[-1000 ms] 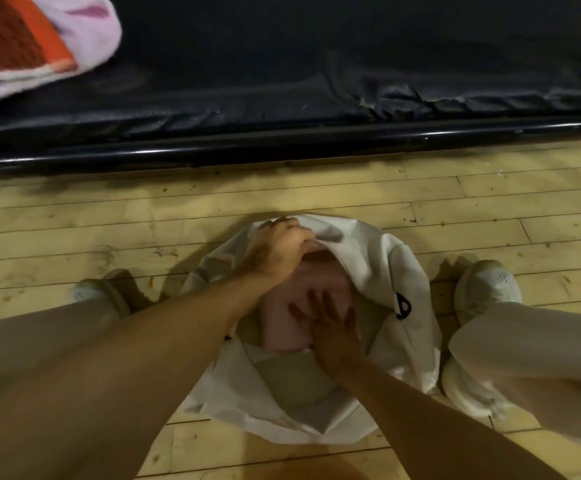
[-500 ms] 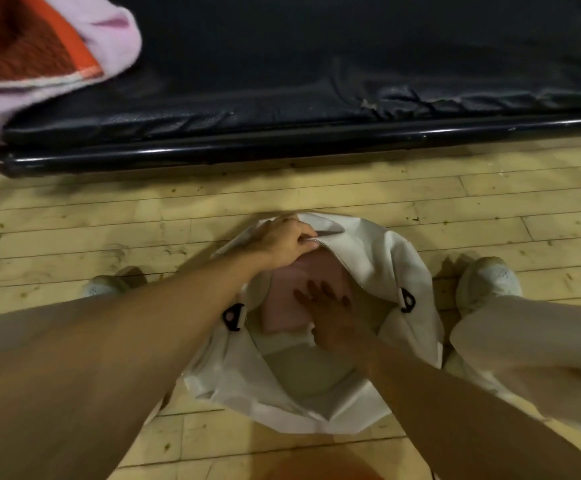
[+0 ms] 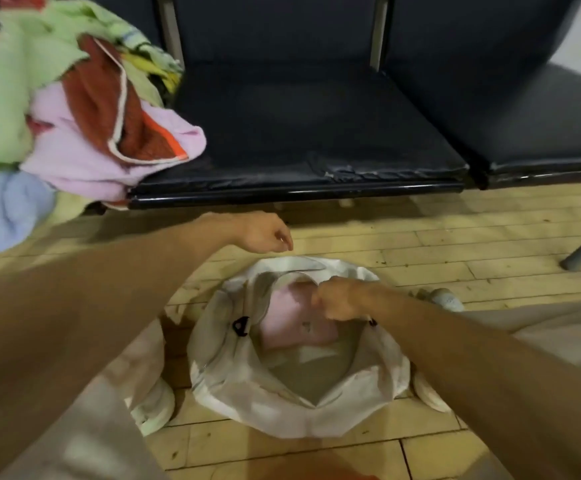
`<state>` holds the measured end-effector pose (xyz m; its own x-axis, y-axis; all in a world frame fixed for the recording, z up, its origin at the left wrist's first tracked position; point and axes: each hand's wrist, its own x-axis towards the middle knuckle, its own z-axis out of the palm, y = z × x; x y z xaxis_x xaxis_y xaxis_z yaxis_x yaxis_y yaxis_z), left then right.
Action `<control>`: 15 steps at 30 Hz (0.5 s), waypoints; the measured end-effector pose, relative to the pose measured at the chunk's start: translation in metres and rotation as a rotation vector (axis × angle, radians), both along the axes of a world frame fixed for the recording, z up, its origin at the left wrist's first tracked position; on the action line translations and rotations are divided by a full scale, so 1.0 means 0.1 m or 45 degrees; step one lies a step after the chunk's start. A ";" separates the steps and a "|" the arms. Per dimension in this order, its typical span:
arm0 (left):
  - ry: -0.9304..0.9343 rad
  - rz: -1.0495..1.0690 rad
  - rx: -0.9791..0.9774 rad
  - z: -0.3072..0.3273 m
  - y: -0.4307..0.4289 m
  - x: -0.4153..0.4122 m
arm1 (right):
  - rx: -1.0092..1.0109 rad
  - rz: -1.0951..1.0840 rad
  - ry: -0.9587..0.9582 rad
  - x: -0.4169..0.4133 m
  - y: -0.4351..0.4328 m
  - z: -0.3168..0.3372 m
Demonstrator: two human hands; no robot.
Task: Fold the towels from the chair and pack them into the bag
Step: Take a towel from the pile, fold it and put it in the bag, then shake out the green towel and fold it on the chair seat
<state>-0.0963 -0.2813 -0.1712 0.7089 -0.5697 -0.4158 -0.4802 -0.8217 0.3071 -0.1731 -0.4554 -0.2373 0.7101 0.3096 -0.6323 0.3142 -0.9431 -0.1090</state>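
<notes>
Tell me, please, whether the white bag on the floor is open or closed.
Open. The bag gapes wide on the floor, and a folded pink towel shows inside through its mouth.

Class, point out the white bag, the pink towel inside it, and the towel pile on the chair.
white bag (image 3: 226,382), head view, side wall.
pink towel (image 3: 292,329), head view, top face.
towel pile (image 3: 74,150), head view, pink layer.

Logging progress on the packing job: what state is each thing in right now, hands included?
bag: open-mouthed, on the floor.
pink towel: folded, lying inside the bag.
towel pile: unfolded, heaped on the chair.
left hand: fingers loosely curled, holding nothing, beyond the bag.
right hand: fingers curled at the bag's rim; grip unclear.
</notes>
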 end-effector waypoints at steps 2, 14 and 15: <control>-0.053 -0.009 -0.039 0.28 0.10 -0.05 | 0.073 -0.007 -0.034 0.03 0.06 0.36; -0.395 0.390 -0.435 1.32 1.12 -0.13 | 0.734 -0.324 -0.256 0.42 0.50 1.65; -0.493 0.439 -0.395 1.33 1.26 -0.10 | 0.735 -0.309 -0.290 0.49 0.59 1.68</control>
<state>-0.1059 -0.1553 -0.0378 0.9409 -0.3337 0.0585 -0.3271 -0.8499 0.4131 -0.1238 -0.3968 -0.0689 0.8986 0.3682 -0.2387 0.1755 -0.8002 -0.5735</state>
